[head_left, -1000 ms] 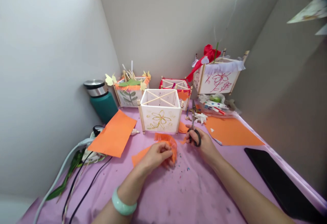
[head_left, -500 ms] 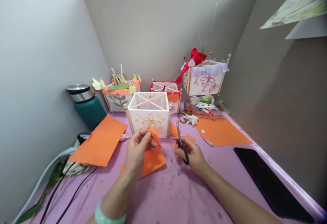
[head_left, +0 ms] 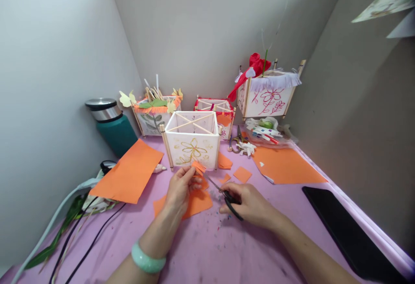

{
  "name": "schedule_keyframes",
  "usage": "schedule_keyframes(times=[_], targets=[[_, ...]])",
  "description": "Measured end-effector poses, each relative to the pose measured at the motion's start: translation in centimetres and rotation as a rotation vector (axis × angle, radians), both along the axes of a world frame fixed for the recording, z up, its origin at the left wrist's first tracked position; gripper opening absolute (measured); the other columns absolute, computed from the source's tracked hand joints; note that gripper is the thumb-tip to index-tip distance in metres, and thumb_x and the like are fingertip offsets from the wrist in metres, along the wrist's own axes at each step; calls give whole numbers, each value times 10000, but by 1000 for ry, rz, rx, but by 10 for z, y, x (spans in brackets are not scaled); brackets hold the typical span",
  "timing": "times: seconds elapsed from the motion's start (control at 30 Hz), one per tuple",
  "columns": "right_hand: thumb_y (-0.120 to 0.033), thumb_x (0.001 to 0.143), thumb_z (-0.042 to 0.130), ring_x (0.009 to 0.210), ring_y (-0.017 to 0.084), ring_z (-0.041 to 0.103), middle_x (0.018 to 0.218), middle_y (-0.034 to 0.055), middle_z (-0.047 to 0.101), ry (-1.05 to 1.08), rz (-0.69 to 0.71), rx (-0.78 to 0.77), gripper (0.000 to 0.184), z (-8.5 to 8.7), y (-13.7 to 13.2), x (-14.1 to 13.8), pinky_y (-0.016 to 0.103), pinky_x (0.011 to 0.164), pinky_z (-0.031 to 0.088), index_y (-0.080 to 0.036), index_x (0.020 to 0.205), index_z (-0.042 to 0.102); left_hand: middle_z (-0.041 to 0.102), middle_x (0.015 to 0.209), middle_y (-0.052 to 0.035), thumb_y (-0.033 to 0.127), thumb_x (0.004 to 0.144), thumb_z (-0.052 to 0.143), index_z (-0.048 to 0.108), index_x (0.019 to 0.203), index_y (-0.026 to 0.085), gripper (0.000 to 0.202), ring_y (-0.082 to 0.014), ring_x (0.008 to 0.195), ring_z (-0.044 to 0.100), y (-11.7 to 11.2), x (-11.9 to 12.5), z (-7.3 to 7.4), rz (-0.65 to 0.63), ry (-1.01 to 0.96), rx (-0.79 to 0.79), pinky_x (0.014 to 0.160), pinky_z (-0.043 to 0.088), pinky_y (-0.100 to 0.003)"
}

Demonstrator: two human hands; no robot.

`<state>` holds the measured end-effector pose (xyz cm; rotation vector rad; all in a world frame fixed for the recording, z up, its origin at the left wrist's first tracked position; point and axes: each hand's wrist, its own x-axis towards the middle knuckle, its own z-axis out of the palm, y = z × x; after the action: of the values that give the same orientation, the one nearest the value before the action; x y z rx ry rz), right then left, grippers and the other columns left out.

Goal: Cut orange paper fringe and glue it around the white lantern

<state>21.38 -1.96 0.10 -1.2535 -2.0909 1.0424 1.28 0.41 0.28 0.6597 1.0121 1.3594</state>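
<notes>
My left hand [head_left: 182, 187] pinches a small fringed piece of orange paper [head_left: 199, 167] between thumb and fingers. In my right hand [head_left: 253, 204] are black-handled scissors [head_left: 231, 202], their blades pointing left with the tips close to the fringe; whether they touch it I cannot tell. Under my left hand lies a larger orange sheet [head_left: 198, 202]. A white box lantern [head_left: 193, 148] with wooden sticks at its corners and a yellow flower drawn on it stands just behind my hands. Small orange paper cutouts [head_left: 242, 174] lie to its right.
Orange sheets lie left [head_left: 128, 173] and right [head_left: 288, 165]. Decorated boxes [head_left: 272, 98] stand along the back wall, with a teal bottle [head_left: 117, 132] at left. A bag of markers [head_left: 267, 132] and spare scissors [head_left: 239, 139] sit back right; a black phone-like slab [head_left: 350, 232] lies front right.
The scissors have swung from pointing upward to pointing left, and their tips have come close to the fringed paper. My left hand still pinches the paper. The camera view has shifted slightly.
</notes>
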Motion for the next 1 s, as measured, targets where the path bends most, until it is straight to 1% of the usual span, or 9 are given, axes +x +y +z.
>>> schedule_keyframes(times=[0.13,0.27,0.43,0.57,0.8,1.0], targets=[[-401,692,748,608,102,466,673,-52,542,-121,-16,61,298,-3,0,1,208,559,309,-195,885,652,657,618,3,247,660,772,578,771,138,249,-104,518,628,2,-1,-2,21,0,-5,451,502,-177],[-452,698,738,607,113,477,676,-43,563,-169,-55,92,333,-6,2,2,211,559,315,-204,906,659,657,605,5,244,673,769,566,760,146,242,-110,524,635,2,0,-2,11,3,-23,478,530,-194],[-446,710,729,607,117,488,673,-37,567,-159,-34,90,311,-6,1,1,208,560,327,-205,893,658,662,612,-8,248,695,751,558,761,146,229,-120,545,647,-1,4,-1,-28,33,-34,509,540,-203],[-435,719,719,620,127,503,686,-22,584,-140,-50,92,305,-7,1,-2,212,572,347,-197,900,659,671,646,-23,257,702,743,552,769,145,231,-132,564,654,-2,6,-3,-59,53,-32,517,540,-218],[-435,731,702,623,131,511,689,-19,591,-133,-63,101,292,-13,1,-3,213,570,354,-200,896,653,671,678,-28,246,721,728,552,787,143,214,-124,570,649,-2,9,-6,-51,49,-38,534,540,-216],[-439,733,698,608,123,497,682,-19,591,-149,-71,107,289,-11,1,-5,207,559,337,-193,880,653,658,672,-20,213,754,691,548,803,142,168,-122,567,646,-3,9,-6,-40,58,-49,527,539,-214]])
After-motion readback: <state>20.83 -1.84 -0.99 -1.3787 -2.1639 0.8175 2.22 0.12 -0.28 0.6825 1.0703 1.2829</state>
